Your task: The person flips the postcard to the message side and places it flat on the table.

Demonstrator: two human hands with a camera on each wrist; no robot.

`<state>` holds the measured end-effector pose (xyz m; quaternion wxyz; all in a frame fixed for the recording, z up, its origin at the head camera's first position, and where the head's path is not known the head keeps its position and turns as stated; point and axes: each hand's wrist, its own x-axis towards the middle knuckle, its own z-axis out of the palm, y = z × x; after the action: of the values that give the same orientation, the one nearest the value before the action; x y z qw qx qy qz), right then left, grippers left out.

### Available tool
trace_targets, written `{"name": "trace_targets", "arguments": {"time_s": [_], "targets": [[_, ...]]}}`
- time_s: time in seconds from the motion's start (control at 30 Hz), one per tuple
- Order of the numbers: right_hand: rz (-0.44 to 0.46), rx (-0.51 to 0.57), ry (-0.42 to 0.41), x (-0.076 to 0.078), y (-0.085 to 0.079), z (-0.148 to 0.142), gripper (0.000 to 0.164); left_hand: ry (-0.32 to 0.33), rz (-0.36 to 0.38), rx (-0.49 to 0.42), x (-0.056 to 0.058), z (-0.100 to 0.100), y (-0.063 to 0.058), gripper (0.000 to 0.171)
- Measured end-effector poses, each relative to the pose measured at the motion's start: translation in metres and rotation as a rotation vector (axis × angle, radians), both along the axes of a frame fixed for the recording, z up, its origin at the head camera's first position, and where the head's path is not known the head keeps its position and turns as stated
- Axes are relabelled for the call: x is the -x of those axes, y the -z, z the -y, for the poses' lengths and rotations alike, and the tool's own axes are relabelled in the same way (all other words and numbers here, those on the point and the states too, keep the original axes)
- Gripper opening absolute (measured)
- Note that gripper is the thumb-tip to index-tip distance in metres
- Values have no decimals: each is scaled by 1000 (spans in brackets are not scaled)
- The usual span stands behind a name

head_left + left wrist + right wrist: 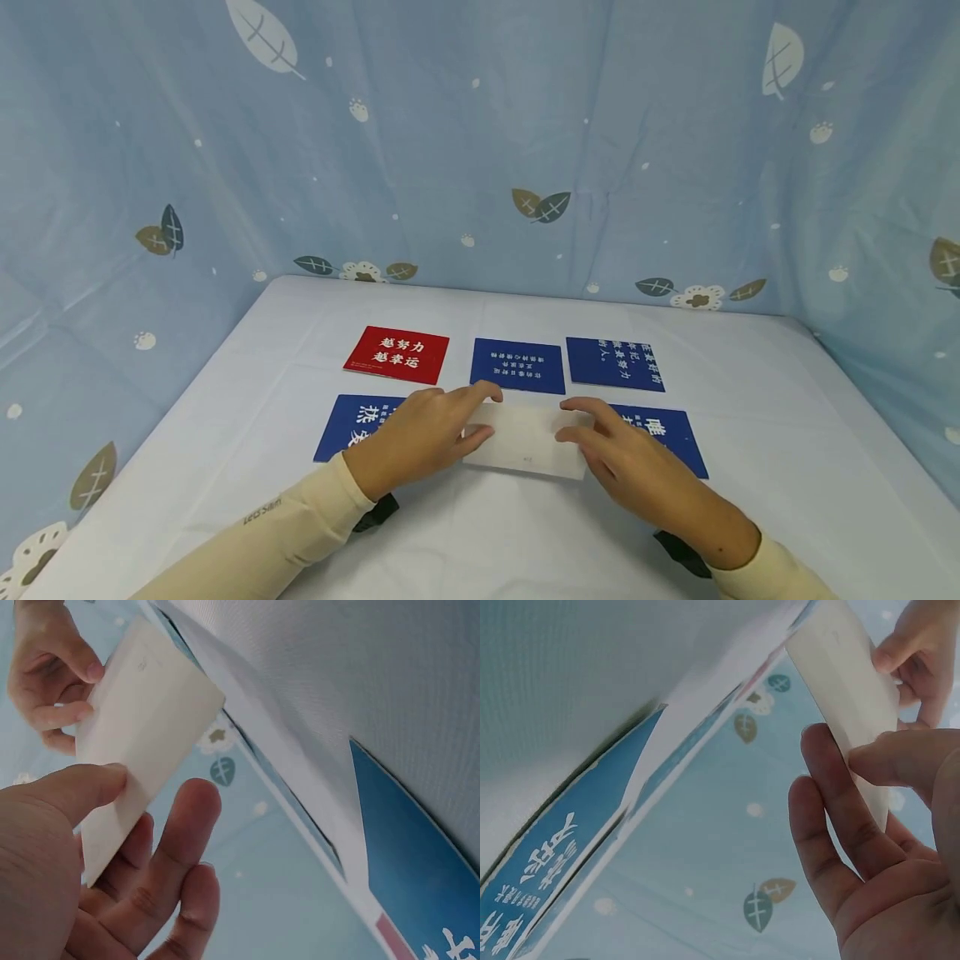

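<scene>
A card [525,439] with its plain whitish side up is held between both hands above the near middle of the table. My left hand [429,433] pinches its left end, thumb on the pale face and fingers beneath, as the left wrist view shows. At the other end, my right hand [626,454] pinches it in the same manner. The pale face of the card [150,712] carries a small faint mark near one edge. What is on its underside is hidden. Partly behind the left hand lies a blue card [341,429]; another blue card [678,437] is partly covered by the right hand.
Farther back on the white table [757,400] lie a red card [397,354] with white characters, a blue card [517,365] in the middle and another blue card [617,364] at right. Behind the table hangs a light blue curtain [450,125] with leaf prints.
</scene>
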<state>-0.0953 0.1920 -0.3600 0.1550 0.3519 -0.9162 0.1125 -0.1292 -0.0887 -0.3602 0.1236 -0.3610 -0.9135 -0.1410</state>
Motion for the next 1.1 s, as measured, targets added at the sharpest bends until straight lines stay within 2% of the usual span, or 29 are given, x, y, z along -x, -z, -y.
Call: {"name": "trace_targets", "arguments": {"time_s": [0.23,0.4,0.53,0.77,1.1], "targets": [[59,0,30,1,1,1,56,-45,51,10,-1,-2,2,58],[122,-8,43,1,2,2,60,-66,142,53,-2,-4,4,62],[140,-26,43,1,4,2,64,-79,195,93,-2,-5,5,70],[260,-49,96,2,11,4,63,-100,230,142,0,-6,9,83],[301,-137,91,4,15,5,62,-101,194,181,0,-2,15,89]]}}
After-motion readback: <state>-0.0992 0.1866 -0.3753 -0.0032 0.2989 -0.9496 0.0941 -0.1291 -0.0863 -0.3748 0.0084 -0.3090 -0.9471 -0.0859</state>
